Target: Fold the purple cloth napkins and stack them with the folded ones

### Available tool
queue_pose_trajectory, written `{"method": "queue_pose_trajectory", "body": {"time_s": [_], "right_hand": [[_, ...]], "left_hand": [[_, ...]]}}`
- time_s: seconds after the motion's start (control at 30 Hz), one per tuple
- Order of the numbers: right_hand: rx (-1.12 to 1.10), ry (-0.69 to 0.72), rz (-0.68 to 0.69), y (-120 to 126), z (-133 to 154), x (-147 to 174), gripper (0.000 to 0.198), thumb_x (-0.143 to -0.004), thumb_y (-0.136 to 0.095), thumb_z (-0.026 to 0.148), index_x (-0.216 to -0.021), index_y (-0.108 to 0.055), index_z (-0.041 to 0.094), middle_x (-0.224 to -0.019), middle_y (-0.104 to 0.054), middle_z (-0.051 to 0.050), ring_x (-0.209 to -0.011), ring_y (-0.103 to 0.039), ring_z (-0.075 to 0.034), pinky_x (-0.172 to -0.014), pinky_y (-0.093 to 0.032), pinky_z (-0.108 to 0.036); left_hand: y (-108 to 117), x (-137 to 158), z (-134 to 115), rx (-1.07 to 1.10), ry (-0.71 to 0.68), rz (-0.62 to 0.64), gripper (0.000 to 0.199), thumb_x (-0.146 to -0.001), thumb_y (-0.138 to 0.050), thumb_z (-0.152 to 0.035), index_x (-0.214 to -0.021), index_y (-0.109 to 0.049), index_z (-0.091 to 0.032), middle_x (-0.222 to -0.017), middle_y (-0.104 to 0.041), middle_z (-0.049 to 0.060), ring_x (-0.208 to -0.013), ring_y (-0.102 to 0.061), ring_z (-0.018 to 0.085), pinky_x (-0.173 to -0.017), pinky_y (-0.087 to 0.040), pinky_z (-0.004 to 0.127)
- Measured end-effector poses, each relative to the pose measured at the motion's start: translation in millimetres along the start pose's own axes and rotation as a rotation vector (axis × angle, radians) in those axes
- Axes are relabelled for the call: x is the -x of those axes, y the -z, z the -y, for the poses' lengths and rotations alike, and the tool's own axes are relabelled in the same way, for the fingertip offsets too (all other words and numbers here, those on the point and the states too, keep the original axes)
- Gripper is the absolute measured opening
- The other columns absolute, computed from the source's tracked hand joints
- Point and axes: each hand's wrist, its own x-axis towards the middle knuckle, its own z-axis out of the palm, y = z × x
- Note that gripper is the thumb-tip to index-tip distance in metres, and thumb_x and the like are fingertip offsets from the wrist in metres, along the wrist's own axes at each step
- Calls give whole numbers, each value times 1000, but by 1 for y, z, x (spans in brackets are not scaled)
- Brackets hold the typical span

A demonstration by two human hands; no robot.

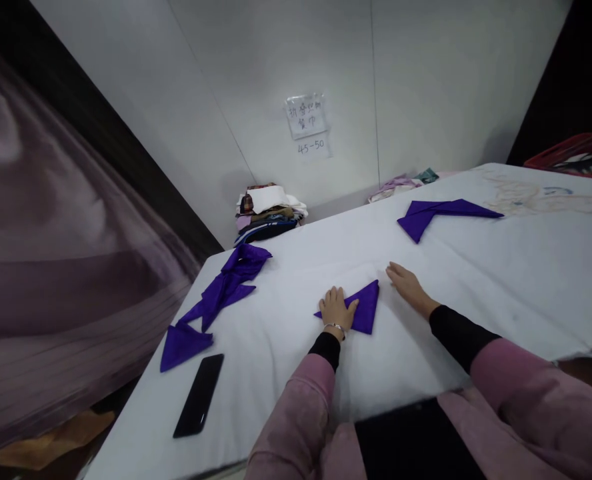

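A purple cloth napkin [367, 308], folded into a pointed shape, lies on the white-covered table [296, 373]. My left hand [337, 309] presses flat on its left part, fingers spread, a bracelet round the wrist. Just to the right of the cloth, my right hand [405, 283] hovers or rests with fingers stretched out, holding nothing; whether it touches the table I cannot tell. Several crumpled purple cloths [226, 283] lie along the left edge, with a folded purple piece [183, 345] nearest me. Another folded purple cloth [441, 212] lies farther back on the right.
A black phone [199, 395] lies at the table's front left. Behind the far edge stand a pile of folded clothes [269, 210] and more fabric [399, 185]. Handwritten paper signs [306, 117] hang on the wall. A red basket [571, 150] is at the far right, a curtain [66, 267] at the left.
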Motion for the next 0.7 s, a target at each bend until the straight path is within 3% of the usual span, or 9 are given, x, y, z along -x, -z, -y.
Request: {"method": "queue_pose_trajectory", "body": {"time_s": [0.07,0.17,0.43,0.6,0.7], "right_hand": [[-253,-178,61,1,0,15,61,-84,-48,35,-137,-34,9,-122,-56,-20,-95,-63,-26,-76,-54,-40],[-366,-307,161,-2,1,35,59,-79,-53,23,-132,-37,1,-110,-62,-23,-71,-67,-20,-64,-56,-35],[-409,-292,224,-9,13,26,51,-77,-55,15,-126,-46,3,-105,-65,-19,-79,-66,-19,-62,-54,-27],[-310,-236,247,-13,11,13,47,-76,-57,16,-121,-52,3,-78,-69,-11,-64,-62,-15,-43,-41,-19],[-262,-207,255,-16,10,10,47,-77,-56,17,-122,-53,5,-70,-68,-7,-56,-57,-12,-39,-34,-18]], "left_hand": [[6,0,-2,30,-14,-26,52,-87,-39,-50,-130,-44,-21,-134,-47,9,-125,-37,25,-103,-31,41],[12,0,-6,75,-28,10,39,-86,-46,-42,-118,-54,-21,-119,-56,9,-115,-47,24,-97,-36,36],[19,5,-10,158,27,178,33,-81,-54,-47,-97,-64,-21,-94,-69,6,-91,-63,22,-76,-47,30],[16,-7,-19,238,16,146,41,-86,-46,-45,-115,-58,-18,-107,-66,8,-100,-59,20,-84,-44,26],[12,-16,-26,270,14,117,40,-88,-45,-42,-115,-59,-17,-113,-63,10,-104,-57,20,-87,-42,26]]}}
